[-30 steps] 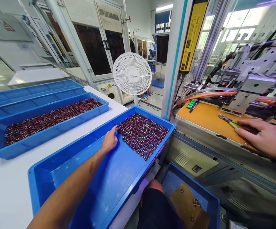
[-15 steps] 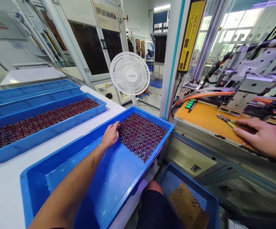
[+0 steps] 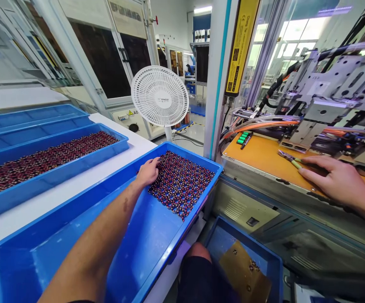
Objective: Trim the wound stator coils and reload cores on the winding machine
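The left hand [image 3: 149,171] now lies on the near edge of the small round parts [image 3: 182,183] heaped at the far end of the blue tray [image 3: 75,248], its fingers curled loosely over the first rows; a second ago it sat just short of the heap, fingertips only touching its rim, so it has slid forward onto the parts. Whether it has closed on any of them I cannot tell, since the fingers hide what is beneath. The move suggests that picking parts from this heap is the work in hand. The right hand [image 3: 334,181] has hardly shifted: it rests flat and relaxed on the orange plate [image 3: 264,155] of the machine, well apart from the left, its fingertips touching the green-handled pliers [image 3: 291,160] without gripping them. Beyond the left hand stands a white fan [image 3: 160,97], and to its left a second blue tray [image 3: 84,158] holds a long layer of the same parts. Below, between the hands, a lower blue bin [image 3: 264,261] holds a piece of cardboard [image 3: 244,273] with a few parts on it. The tray's far wall and the machine's upright frame [image 3: 215,80] stand between the two hands.
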